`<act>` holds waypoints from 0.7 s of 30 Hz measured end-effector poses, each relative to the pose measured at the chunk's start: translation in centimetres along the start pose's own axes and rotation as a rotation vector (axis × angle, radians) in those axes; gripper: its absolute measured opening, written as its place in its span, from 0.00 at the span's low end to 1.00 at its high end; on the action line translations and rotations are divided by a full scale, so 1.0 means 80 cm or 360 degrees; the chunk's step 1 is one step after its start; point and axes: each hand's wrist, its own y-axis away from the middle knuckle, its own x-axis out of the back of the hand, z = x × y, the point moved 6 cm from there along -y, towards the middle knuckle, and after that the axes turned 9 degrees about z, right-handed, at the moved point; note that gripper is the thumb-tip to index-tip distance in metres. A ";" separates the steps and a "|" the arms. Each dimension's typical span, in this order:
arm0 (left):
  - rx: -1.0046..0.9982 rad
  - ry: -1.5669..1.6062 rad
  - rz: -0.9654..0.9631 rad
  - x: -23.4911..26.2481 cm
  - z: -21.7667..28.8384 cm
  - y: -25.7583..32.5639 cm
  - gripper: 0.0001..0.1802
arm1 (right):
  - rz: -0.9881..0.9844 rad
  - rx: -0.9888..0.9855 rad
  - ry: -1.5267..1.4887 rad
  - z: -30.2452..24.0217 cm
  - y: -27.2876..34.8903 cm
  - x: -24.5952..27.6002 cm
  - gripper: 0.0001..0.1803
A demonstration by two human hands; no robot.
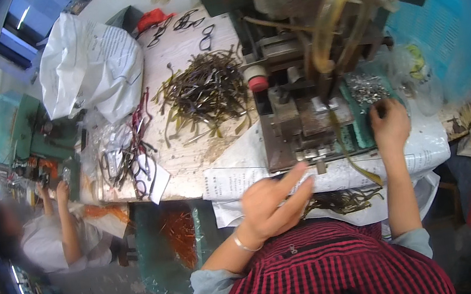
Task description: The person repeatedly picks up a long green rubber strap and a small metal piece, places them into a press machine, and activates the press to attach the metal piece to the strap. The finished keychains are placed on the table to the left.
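My left hand [274,205] is in front of the bench press machine [295,117], index finger stretched toward its front edge. Its fingers are apart; something pale shows between them, which may be the printed sheet behind. My right hand [391,123] has its fingers bent together at the edge of a green tray [363,135] holding small shiny metal parts [367,88]; whatever the fingertips pinch is hidden. A thin olive spectacle temple [354,159] slants down from the machine between my hands, touched by neither. More olive temples [341,199] lie at the bench edge above my lap.
A heap of olive and brown temples [203,91] lies left of the machine. Spectacle frames [207,38] and a white sack [92,65] are behind it. Dark red temples [138,125] lie farther left. Co-workers [48,236] sit on either side. A blue crate [442,25] stands right.
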 end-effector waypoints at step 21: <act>0.1229 -0.1548 -0.0324 0.184 -0.444 -0.009 0.21 | 0.0067 0.0112 -0.0191 0.025 0.016 0.005 0.04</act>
